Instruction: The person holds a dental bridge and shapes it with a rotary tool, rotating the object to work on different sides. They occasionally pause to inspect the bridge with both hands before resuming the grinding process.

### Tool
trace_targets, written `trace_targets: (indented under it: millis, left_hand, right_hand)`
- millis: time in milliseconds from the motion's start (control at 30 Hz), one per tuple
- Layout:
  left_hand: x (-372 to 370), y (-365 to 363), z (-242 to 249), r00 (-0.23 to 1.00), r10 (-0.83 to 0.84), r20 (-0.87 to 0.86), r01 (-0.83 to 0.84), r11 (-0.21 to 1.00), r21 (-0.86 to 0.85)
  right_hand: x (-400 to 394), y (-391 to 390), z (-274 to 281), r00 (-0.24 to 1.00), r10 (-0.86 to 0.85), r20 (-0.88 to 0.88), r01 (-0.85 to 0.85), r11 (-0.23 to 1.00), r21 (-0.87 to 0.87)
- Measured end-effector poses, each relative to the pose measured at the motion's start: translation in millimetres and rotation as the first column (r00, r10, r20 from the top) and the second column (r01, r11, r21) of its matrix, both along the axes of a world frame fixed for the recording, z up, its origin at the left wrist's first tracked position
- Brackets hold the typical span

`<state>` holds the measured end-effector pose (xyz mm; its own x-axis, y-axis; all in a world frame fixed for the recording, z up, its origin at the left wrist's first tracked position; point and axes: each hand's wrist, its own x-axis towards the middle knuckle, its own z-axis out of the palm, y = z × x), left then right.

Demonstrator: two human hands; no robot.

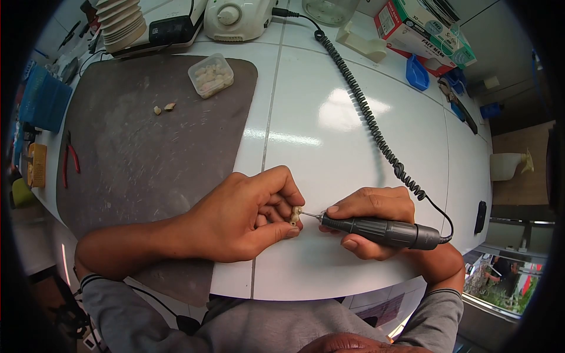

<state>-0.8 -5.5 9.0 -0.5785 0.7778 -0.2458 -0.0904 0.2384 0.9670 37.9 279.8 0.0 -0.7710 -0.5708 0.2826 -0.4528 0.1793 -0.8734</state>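
Observation:
My left hand [247, 215] pinches a small cream-coloured, tooth-like piece [295, 215] between thumb and fingers, near the front of the white tabletop. A black rotary handpiece [382, 231] lies in my right hand [376, 215], its body gripped between thumb and fingers. The thin metal bit [310, 215] points left and meets the tooth-like piece or sits right beside it; contact is hard to make out. Part of the piece is hidden by my left fingers.
A coiled black cord [368, 112] runs from the handpiece to a white control unit [237, 20]. On the brown mat [135, 129] are a clear tub [210, 76] of cream pieces, loose fragments [170, 107] and red-handled pliers [70, 159]. Boxes [424, 35] stand back right.

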Motion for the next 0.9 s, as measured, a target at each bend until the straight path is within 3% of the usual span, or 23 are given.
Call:
trace_targets:
  millis: [900]
  left_hand:
    - [0.1, -0.7, -0.1, 1.000, -0.003, -0.031, 0.003, 1.000, 0.004]
  right_hand:
    - [-1.7, -2.2, -1.8, 0.998, 0.009, -0.064, -0.010, 1.000, -0.005]
